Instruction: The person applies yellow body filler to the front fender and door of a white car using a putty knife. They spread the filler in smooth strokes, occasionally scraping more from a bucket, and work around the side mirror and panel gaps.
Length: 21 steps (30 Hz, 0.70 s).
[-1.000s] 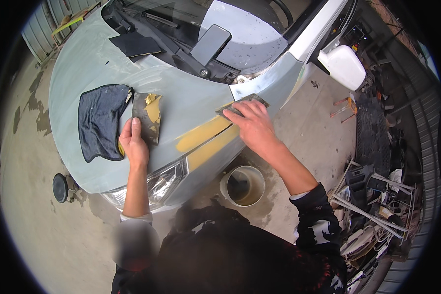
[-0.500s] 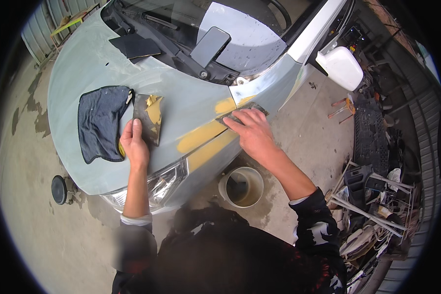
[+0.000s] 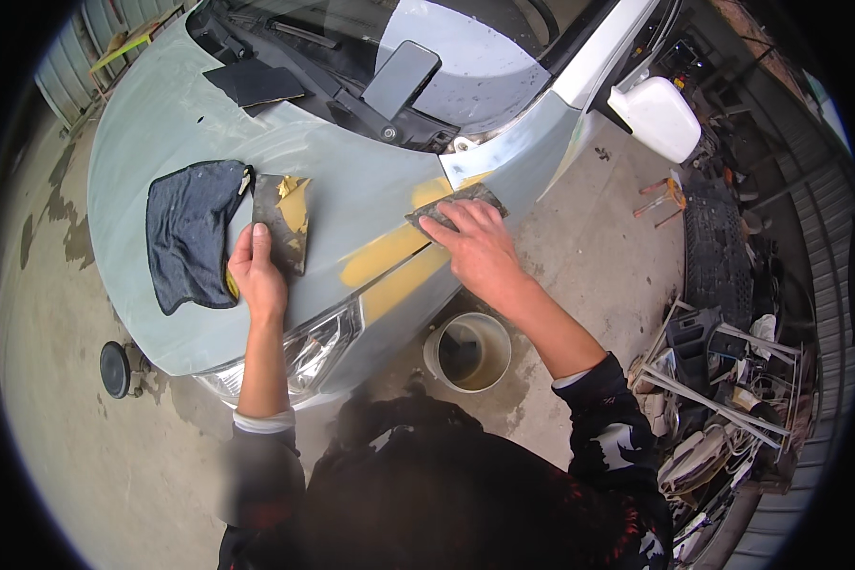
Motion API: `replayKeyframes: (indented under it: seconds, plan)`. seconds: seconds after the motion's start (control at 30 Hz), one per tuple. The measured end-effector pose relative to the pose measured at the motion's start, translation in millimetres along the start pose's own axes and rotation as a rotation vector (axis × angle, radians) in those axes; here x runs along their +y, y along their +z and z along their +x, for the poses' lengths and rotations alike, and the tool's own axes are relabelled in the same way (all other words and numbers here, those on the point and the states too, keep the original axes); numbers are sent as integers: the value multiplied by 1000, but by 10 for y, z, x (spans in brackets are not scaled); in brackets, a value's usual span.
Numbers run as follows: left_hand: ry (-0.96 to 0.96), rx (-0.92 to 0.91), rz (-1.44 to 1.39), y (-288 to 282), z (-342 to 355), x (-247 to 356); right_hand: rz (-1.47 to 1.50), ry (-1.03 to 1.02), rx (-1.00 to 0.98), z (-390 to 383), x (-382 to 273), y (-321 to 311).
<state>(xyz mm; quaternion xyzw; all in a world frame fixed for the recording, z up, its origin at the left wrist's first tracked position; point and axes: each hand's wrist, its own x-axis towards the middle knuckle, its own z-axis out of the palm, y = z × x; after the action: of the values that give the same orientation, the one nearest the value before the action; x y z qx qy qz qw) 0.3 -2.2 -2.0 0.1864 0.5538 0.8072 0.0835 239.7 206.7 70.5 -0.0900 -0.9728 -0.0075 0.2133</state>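
Note:
My right hand (image 3: pixel 475 249) presses a dark sanding sheet (image 3: pixel 458 204) flat on the grey car hood (image 3: pixel 161 114), at the upper end of a yellow filler patch (image 3: pixel 385 255) near the fender edge. My left hand (image 3: pixel 255 271) grips the lower edge of a dark flat board (image 3: pixel 283 220) smeared with yellow filler, resting on the hood. A dark blue cloth (image 3: pixel 192 233) lies just left of that board. The headlight (image 3: pixel 304 347) sits below my left wrist.
A round bucket (image 3: pixel 467 351) stands on the concrete by the front corner. A white door mirror (image 3: pixel 657 116) sticks out at upper right. Scrap parts and a tyre (image 3: pixel 717 256) pile up on the right. A dark round disc (image 3: pixel 116 369) lies on the floor at left.
My right hand with the sanding sheet has slid up and right along the yellow patch toward the fender edge. My left hand and the board have stayed put.

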Motion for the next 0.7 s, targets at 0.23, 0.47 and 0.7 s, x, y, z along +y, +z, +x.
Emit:
replayKeyframes:
  seconds: [0.23,0.47,0.7]
  plan:
    - [0,-1,29,70,-5,116,104,134,157,-398,-128,-199]
    - [-215,-369,-108,377,-896,303,1045,758,343,-647,-478,-409]
    - [-227,-336,-129,456,-1049,291,747,455,-72,-841,-392,-522]
